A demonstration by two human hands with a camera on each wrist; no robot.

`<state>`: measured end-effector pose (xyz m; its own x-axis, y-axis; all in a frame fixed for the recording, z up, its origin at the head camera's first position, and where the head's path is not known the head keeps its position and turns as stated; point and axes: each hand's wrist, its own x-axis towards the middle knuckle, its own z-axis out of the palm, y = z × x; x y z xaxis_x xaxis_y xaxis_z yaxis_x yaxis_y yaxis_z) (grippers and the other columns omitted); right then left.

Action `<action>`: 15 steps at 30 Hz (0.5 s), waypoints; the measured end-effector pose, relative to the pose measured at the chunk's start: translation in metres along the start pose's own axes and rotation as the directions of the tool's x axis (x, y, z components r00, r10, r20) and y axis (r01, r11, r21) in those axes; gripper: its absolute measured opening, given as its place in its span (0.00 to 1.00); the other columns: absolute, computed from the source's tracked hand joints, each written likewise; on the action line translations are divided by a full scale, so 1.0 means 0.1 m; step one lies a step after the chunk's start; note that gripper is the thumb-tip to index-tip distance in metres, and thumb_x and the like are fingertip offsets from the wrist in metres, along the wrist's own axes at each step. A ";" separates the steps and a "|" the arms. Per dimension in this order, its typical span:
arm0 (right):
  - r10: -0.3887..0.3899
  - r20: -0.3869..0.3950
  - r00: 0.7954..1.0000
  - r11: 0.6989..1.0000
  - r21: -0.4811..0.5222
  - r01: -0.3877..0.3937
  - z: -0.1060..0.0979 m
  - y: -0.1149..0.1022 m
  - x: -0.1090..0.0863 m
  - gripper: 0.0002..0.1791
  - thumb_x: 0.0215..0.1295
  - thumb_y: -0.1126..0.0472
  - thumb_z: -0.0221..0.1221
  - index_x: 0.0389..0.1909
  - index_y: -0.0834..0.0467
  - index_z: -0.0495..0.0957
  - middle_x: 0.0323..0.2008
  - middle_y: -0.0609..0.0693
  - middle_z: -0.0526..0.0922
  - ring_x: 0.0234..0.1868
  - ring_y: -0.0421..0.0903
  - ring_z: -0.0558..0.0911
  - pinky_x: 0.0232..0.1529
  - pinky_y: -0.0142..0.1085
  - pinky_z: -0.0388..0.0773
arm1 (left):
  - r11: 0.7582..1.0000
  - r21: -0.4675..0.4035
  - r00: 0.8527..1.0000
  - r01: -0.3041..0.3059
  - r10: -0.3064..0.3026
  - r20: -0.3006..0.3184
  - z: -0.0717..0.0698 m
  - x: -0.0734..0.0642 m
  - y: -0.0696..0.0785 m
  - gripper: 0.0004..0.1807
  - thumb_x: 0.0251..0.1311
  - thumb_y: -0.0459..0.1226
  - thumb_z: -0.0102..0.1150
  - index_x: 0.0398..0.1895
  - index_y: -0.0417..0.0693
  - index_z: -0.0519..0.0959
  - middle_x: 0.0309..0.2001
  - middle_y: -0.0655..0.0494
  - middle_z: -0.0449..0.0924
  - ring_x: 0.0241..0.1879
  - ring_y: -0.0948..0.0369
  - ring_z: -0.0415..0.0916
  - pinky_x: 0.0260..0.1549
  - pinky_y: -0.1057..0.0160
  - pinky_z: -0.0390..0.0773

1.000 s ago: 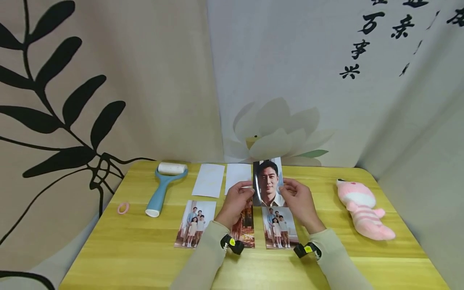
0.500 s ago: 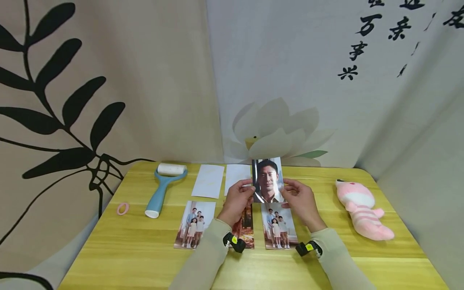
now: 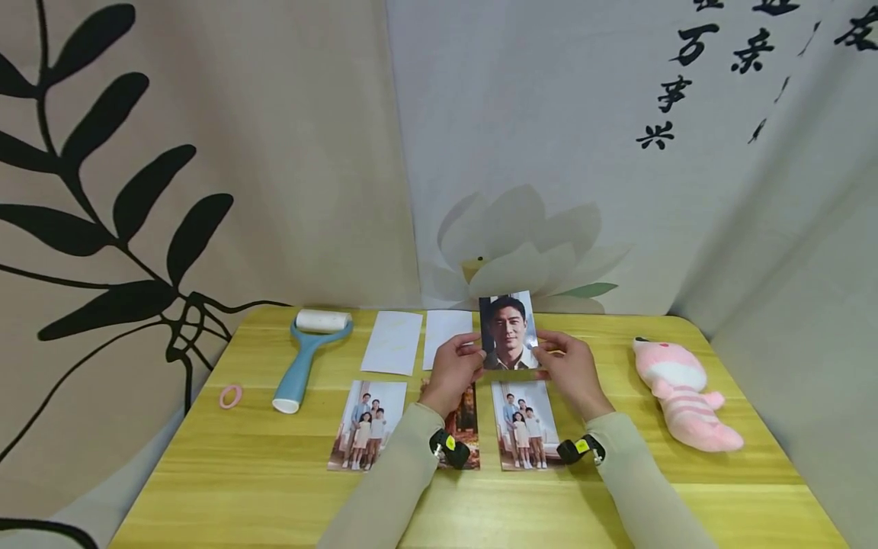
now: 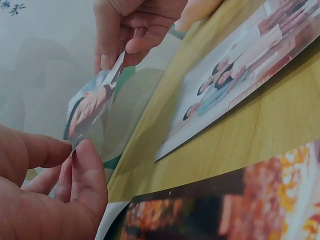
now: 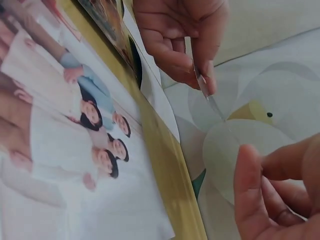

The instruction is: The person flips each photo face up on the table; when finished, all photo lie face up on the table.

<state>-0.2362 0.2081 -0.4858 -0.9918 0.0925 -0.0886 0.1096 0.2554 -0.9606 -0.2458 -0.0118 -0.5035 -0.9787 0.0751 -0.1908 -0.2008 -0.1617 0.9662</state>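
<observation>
Between both hands a portrait photo [image 3: 510,332] of a person in a light collared shirt is held up above the table's back part. My left hand [image 3: 449,372] pinches its left edge between thumb and fingers, as the left wrist view also shows. On the opposite edge, my right hand [image 3: 571,374] pinches the photo the same way. Below it lies a family photo [image 3: 527,427], face up. An autumn-coloured photo [image 3: 468,419] lies partly hidden under my left hand and wrist. Another family photo [image 3: 368,425] lies further left.
Two white cards [image 3: 392,343] lie along the back, the right one partly covered by my left hand. A blue lint roller [image 3: 302,366] and a pink ring [image 3: 230,396] are at the left. A pink plush toy [image 3: 686,393] lies at the right. A curtain [image 3: 329,152] hangs behind the table.
The portrait photo, held by both hands, has risen slightly, showing more of the family photo below it. Its tilt has altered and the glare on it has shifted.
</observation>
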 end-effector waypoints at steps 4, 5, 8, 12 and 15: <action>0.015 0.009 1.000 0.999 0.028 -0.015 0.00 0.05 0.07 0.22 0.76 0.66 0.62 0.68 0.63 0.78 0.51 0.61 0.78 0.34 0.46 0.84 0.38 0.39 0.90 | 1.000 0.011 1.000 0.018 -0.018 -0.015 0.01 0.04 -0.03 0.23 0.70 0.25 0.61 0.67 0.41 0.80 0.48 0.47 0.80 0.38 0.61 0.81 0.50 0.51 0.89; 0.019 0.012 1.000 0.999 0.032 -0.020 0.01 0.06 0.09 0.22 0.76 0.66 0.62 0.68 0.63 0.78 0.51 0.61 0.78 0.34 0.45 0.84 0.38 0.39 0.90 | 1.000 0.014 1.000 0.022 -0.022 -0.018 0.01 0.05 -0.04 0.23 0.70 0.24 0.61 0.67 0.40 0.80 0.49 0.46 0.80 0.38 0.61 0.81 0.50 0.52 0.89; 0.036 0.016 0.999 0.999 0.033 -0.037 0.01 0.10 0.13 0.22 0.76 0.67 0.62 0.67 0.65 0.77 0.51 0.61 0.78 0.33 0.45 0.84 0.36 0.37 0.90 | 0.999 0.026 1.000 0.021 -0.020 -0.018 0.01 0.07 -0.06 0.24 0.69 0.23 0.60 0.67 0.39 0.80 0.51 0.43 0.81 0.40 0.60 0.82 0.48 0.55 0.89; 0.045 0.009 0.999 0.999 0.010 -0.045 0.01 0.14 0.17 0.21 0.75 0.66 0.62 0.66 0.65 0.78 0.51 0.61 0.79 0.33 0.45 0.85 0.35 0.37 0.90 | 0.999 0.037 1.000 0.011 -0.011 -0.009 0.02 0.09 -0.06 0.25 0.67 0.22 0.59 0.67 0.38 0.79 0.53 0.40 0.82 0.44 0.56 0.85 0.46 0.56 0.90; 0.029 0.009 1.000 0.999 -0.037 -0.028 0.01 0.17 0.20 0.21 0.74 0.65 0.63 0.66 0.64 0.79 0.51 0.62 0.81 0.34 0.45 0.84 0.32 0.37 0.89 | 0.999 0.037 1.000 0.014 -0.014 -0.007 0.03 0.09 -0.06 0.26 0.66 0.22 0.59 0.68 0.37 0.79 0.54 0.39 0.82 0.47 0.53 0.85 0.47 0.57 0.90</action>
<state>-0.2547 0.2131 -0.5045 -0.9888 0.0907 -0.1186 0.1400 0.2877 -0.9474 -0.2538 -0.0072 -0.5105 -0.9761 0.0706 -0.2057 -0.2132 -0.1236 0.9692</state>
